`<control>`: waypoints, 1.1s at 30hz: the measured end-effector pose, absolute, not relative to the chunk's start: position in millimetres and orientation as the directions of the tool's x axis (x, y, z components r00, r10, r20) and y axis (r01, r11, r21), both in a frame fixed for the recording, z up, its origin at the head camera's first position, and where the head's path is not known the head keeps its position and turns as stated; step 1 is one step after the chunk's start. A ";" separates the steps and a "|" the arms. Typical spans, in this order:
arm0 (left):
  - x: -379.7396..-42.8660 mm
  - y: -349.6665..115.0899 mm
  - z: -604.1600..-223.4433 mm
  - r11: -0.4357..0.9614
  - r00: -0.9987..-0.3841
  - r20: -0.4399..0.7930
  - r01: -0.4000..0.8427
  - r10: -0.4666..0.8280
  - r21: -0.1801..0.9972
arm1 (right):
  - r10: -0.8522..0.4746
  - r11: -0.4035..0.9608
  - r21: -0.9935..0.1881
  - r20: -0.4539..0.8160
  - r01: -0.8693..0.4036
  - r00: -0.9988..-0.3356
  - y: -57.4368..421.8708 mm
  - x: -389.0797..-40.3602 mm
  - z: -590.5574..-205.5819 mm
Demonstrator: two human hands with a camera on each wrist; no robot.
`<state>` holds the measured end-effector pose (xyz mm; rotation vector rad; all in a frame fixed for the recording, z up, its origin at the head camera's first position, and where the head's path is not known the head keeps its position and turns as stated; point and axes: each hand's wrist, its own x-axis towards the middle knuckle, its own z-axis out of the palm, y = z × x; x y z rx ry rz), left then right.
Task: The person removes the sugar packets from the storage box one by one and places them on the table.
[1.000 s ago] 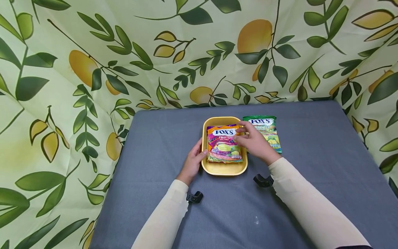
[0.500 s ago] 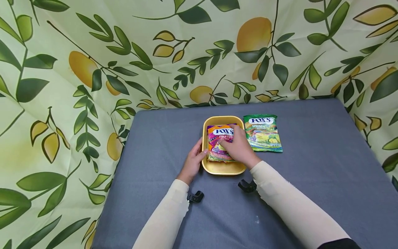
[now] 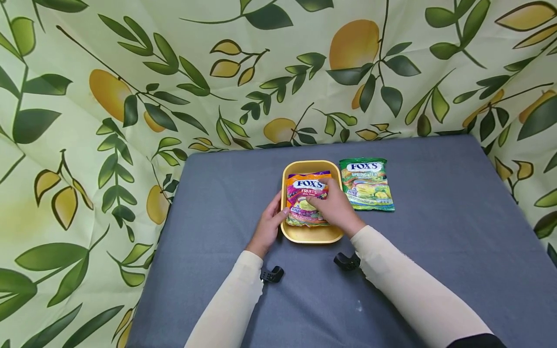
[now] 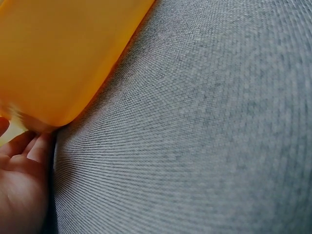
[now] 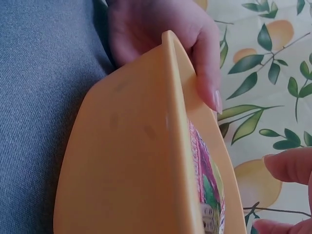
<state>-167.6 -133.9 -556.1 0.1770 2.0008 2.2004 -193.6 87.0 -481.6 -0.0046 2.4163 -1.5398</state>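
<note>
My left hand (image 3: pixel 266 228) holds the yellow tray (image 3: pixel 311 237) at its left side, thumb over the rim. In the left wrist view the fingers (image 4: pixel 36 151) meet the tray's outer wall (image 4: pixel 73 48). A pink-and-orange FOX'S Fruits candy packet (image 3: pixel 300 212) lies inside, with a purple packet (image 3: pixel 324 172) partly showing behind it. Over the candy packet's right part is my right hand (image 3: pixel 334 205), hiding some of it. In the right wrist view its thumb (image 5: pixel 292 165) and a finger stand apart above the tray's rim, with nothing visible between them.
A green FOX'S Spring Tea packet (image 3: pixel 367 186) lies flat just right of the tray. The grey cloth-covered table (image 3: pixel 217 203) spreads around. Behind and beside it hangs a leaf-and-fruit patterned cloth (image 3: pixel 243 96).
My right hand has come left and down from the tray's right edge onto the fruit candy packet, uncovering the green packet. That candy packet has shifted slightly left. My left hand keeps its hold.
</note>
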 end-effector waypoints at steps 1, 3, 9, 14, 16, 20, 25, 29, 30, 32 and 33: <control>-167.5 -134.0 -556.1 -0.089 -0.979 -0.023 -0.042 0.201 0.995 | -0.156 0.418 -0.899 -0.212 0.130 -0.965 86.8 -193.1 -482.2; -167.6 -134.2 -556.5 -0.086 -0.978 -0.027 -0.045 0.205 0.995 | -0.169 0.375 -0.921 -0.175 0.101 -0.970 86.0 -192.6 -483.5; -168.1 -134.2 -557.2 -0.074 -0.979 -0.030 -0.046 0.201 0.996 | -0.169 0.334 -0.941 -0.124 0.061 -0.978 88.9 -191.6 -486.2; -167.7 -134.2 -556.6 -0.080 -0.982 -0.014 -0.030 0.187 0.996 | -0.176 0.323 -0.939 -0.183 0.119 -0.967 93.4 -191.0 -485.1; -167.4 -133.9 -556.2 -0.076 -0.982 -0.011 -0.026 0.188 0.997 | -0.197 0.299 -0.945 -0.194 0.130 -0.961 94.5 -191.6 -484.7; -167.3 -133.6 -556.3 -0.065 -0.982 -0.017 -0.030 0.190 0.997 | -0.243 0.283 -0.953 -0.182 0.110 -0.953 97.2 -193.7 -484.3; -168.2 -134.3 -557.4 -0.085 -0.980 -0.014 -0.032 0.197 0.996 | -0.286 0.331 -0.936 -0.223 0.122 -0.932 100.3 -195.3 -485.8; -168.9 -134.2 -558.2 -0.096 -0.980 -0.005 -0.025 0.200 0.995 | -0.282 0.354 -0.926 -0.239 0.130 -0.929 99.5 -195.3 -487.1; -168.8 -134.1 -558.3 -0.095 -0.980 -0.006 -0.026 0.200 0.995 | -0.278 0.359 -0.924 -0.240 0.132 -0.930 99.6 -195.3 -487.4; -168.7 -134.0 -558.6 -0.092 -0.980 -0.011 -0.030 0.199 0.995 | -0.272 0.367 -0.921 -0.243 0.133 -0.931 99.7 -195.3 -487.5; -168.6 -133.8 -558.5 -0.088 -0.980 -0.014 -0.032 0.198 0.996 | -0.269 0.370 -0.919 -0.243 0.133 -0.932 99.8 -195.3 -487.5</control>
